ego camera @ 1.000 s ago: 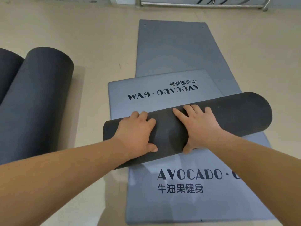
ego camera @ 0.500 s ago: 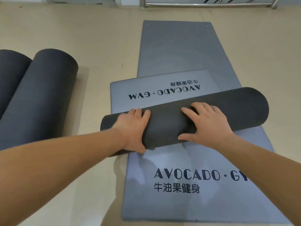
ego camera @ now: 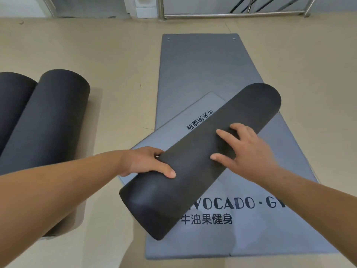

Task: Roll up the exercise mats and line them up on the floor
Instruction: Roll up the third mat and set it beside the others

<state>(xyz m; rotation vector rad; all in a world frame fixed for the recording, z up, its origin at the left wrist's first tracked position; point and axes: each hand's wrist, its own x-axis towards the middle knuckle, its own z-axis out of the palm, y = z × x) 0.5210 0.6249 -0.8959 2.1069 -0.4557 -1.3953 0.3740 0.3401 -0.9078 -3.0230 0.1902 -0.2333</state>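
A nearly rolled dark mat roll [ego camera: 195,163] lies diagonally across a flat grey mat [ego camera: 202,70] printed with "AVOCADO · GYM". Its unrolled tail [ego camera: 185,120], grey with upside-down lettering, sticks out from under the roll. My left hand [ego camera: 146,163] grips the roll's left side, thumb on top and fingers behind it. My right hand [ego camera: 245,149] presses on top of the roll with fingers spread. Two finished dark rolls [ego camera: 46,120] lie side by side on the floor at the left.
The beige floor [ego camera: 108,60] stretches around the mats. A metal railing [ego camera: 231,14] and a white wall base run along the far edge. Bare floor lies between the finished rolls and the flat grey mat.
The roll has swung from lying almost crosswise to a steep diagonal, its left end toward me and its right end away. My left hand has shifted to its side.
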